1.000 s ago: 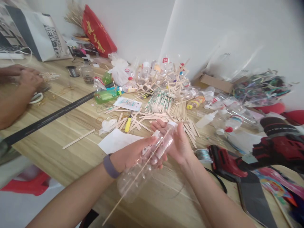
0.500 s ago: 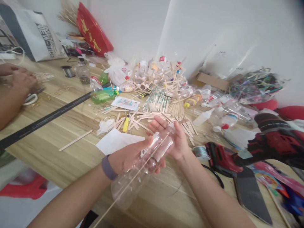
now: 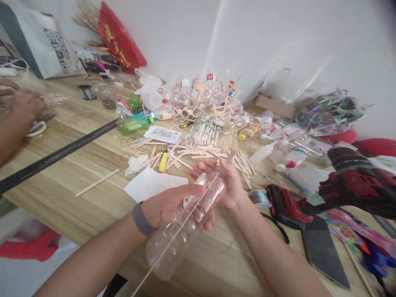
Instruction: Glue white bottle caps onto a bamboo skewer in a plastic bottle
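A clear plastic bottle lies tilted across my hands, its base toward me and its neck end pointing away. My left hand wraps its middle, thumb on top and fingertips showing on the far side. Around the neck end, my right hand is closed, thumb on top and fingers beneath. Along the bottle runs a thin wooden stick, its near end past the base. I cannot tell whether it is inside or on the surface. A short flat piece of wood shows beyond the neck, partly hidden by my right hand.
White paper, a yellow-handled screwdriver and loose craft sticks lie ahead. Several bottles crowd the wall. At right are a red and black power drill and a phone. A co-worker's hands work at left.
The fingers of my right hand have curled in closer around the bottle's neck end. The bottle has shifted very slightly. The co-worker's hands have moved a little left.
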